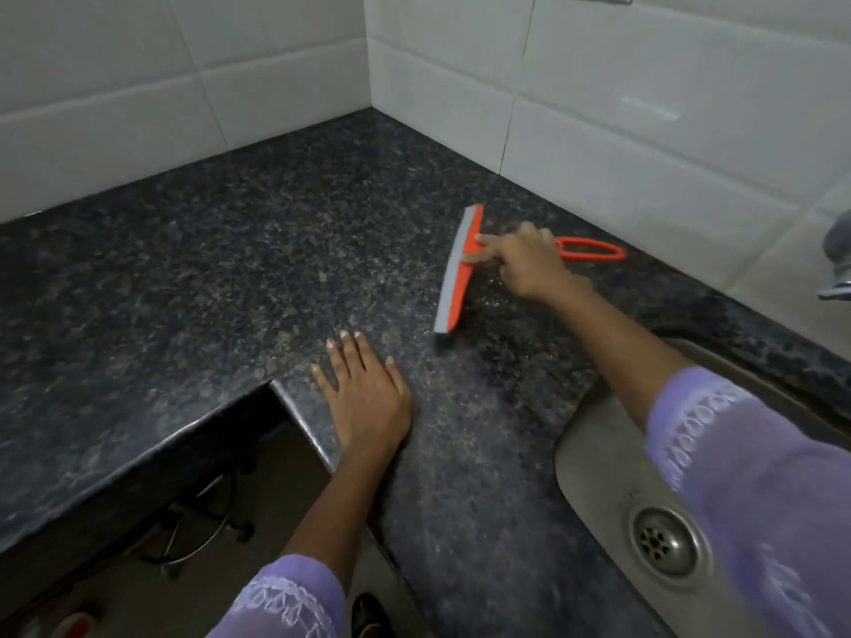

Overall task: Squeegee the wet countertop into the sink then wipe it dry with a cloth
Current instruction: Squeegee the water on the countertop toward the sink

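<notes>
An orange squeegee [460,274] with a grey rubber blade lies on the dark speckled countertop [239,269], its looped handle pointing right toward the wall. My right hand [525,264] is closed over the handle just behind the blade, with two fingers stretched onto the orange head. The counter glistens with water beside the blade. My left hand [364,398] rests flat with fingers spread on the counter near its inner corner edge. The steel sink [594,458] with its round drain [663,541] sits at the lower right. No cloth is in view.
White tiled walls [644,108] meet in a corner behind the counter. A tap [840,264] shows at the right edge. Below the counter's cut-out corner are the floor and a wire stand [202,522]. My purple sleeve [755,490] hangs over the sink.
</notes>
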